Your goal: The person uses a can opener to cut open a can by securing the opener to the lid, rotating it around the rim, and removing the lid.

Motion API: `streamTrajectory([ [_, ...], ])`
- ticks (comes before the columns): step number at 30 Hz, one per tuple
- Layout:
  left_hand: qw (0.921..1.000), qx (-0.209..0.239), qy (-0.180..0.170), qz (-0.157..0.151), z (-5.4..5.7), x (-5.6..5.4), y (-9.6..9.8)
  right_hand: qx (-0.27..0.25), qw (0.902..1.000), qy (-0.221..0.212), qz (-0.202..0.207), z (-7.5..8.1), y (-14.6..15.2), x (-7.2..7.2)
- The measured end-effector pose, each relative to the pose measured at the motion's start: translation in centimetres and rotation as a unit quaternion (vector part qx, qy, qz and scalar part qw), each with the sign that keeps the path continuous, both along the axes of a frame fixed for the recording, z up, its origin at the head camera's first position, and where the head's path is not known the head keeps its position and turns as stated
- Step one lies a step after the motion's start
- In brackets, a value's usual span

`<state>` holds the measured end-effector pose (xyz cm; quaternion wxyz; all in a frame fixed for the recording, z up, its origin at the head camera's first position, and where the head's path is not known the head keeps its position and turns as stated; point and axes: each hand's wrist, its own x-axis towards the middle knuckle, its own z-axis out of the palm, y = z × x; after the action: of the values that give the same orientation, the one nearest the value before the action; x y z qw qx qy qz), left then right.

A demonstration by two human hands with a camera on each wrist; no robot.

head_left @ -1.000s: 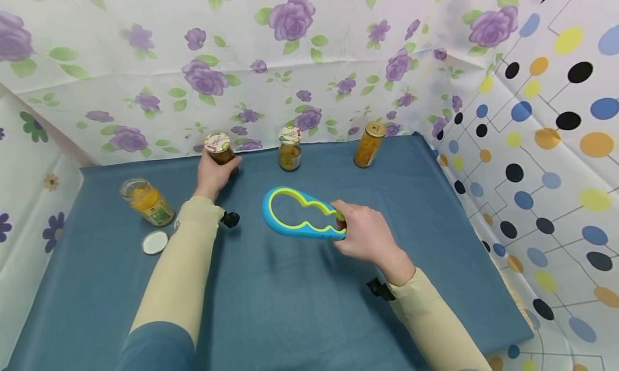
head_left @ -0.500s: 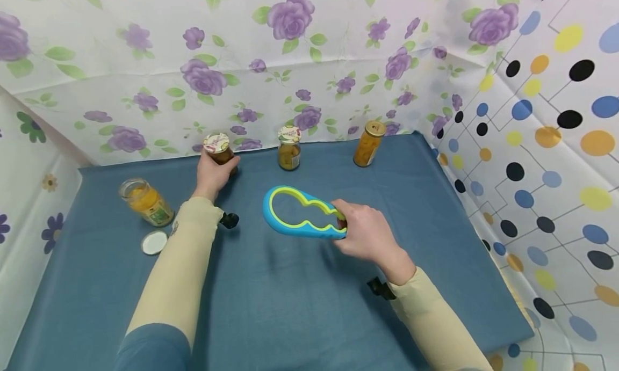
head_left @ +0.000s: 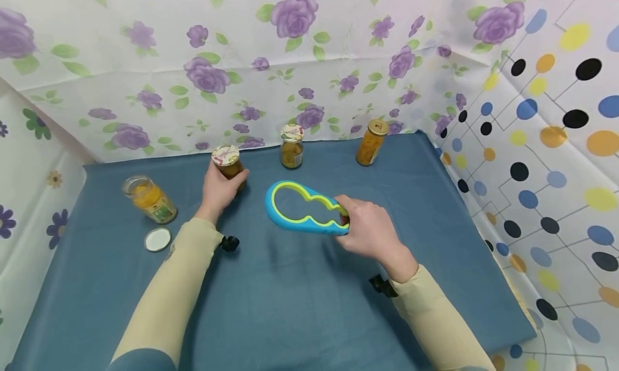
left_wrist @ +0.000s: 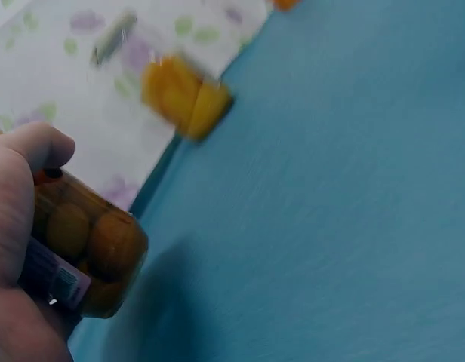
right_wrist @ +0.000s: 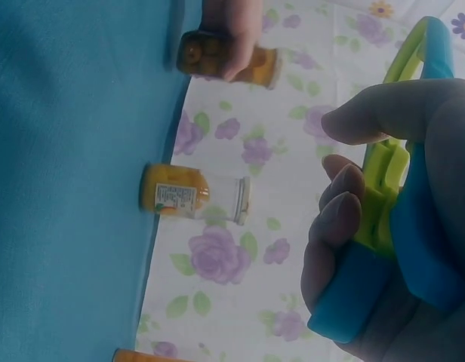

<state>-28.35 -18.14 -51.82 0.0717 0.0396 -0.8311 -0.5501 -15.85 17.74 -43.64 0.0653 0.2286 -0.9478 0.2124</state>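
Note:
My left hand (head_left: 217,191) grips a glass jar (head_left: 230,168) with a patterned lid near the back of the table. Round brownish pieces and a label with a barcode show through its side in the left wrist view, where the jar (left_wrist: 97,245) looks tilted. In my right hand (head_left: 368,227) is a blue and green jar opener (head_left: 290,228), held by its handles above the middle of the table. Its ring and scalloped inner edges point left. The right wrist view shows thumb and fingers wrapped round the opener's handles (right_wrist: 380,196).
An open jar of yellow contents (head_left: 156,202) stands at the left, with a white-faced lid (head_left: 157,239) lying beside it. Along the back edge stand a lidded jar (head_left: 292,151) and a taller orange jar (head_left: 370,144). Patterned cloth walls (head_left: 338,49) border the blue table (head_left: 300,306).
My left hand has brought the jar slightly forward and right, away from the back cloth. The right hand and jar opener stay nearly in place.

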Motion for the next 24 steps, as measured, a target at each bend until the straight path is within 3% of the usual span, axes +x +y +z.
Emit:
streamTrajectory([
  [4,0.9992,0.029,0.028,0.006,0.5,2.7,1.0,-0.002,0.9999,0.009,-0.003,0.2,-0.1,-0.1],
  [7,0.9969,0.067,0.042,-0.004,1.5,4.8,1.6,-0.005,0.9999,0.014,-0.001,0.4,-0.1,-0.1],
  [12,0.9895,0.124,0.044,-0.061,3.3,7.9,2.4,-0.008,0.9995,0.029,0.005,0.9,-0.3,-0.1],
  [17,0.9735,0.180,0.069,-0.123,4.2,10.8,3.5,-0.007,0.9989,0.043,0.021,1.4,-0.6,-0.2],
  [20,0.9697,0.186,0.076,-0.140,4.0,12.2,4.2,0.000,0.9980,0.051,0.037,1.7,-1.0,-0.2],
  [24,0.9735,0.152,0.081,-0.151,3.5,13.4,5.3,0.020,0.9966,0.060,0.053,2.0,-1.7,0.0],
])
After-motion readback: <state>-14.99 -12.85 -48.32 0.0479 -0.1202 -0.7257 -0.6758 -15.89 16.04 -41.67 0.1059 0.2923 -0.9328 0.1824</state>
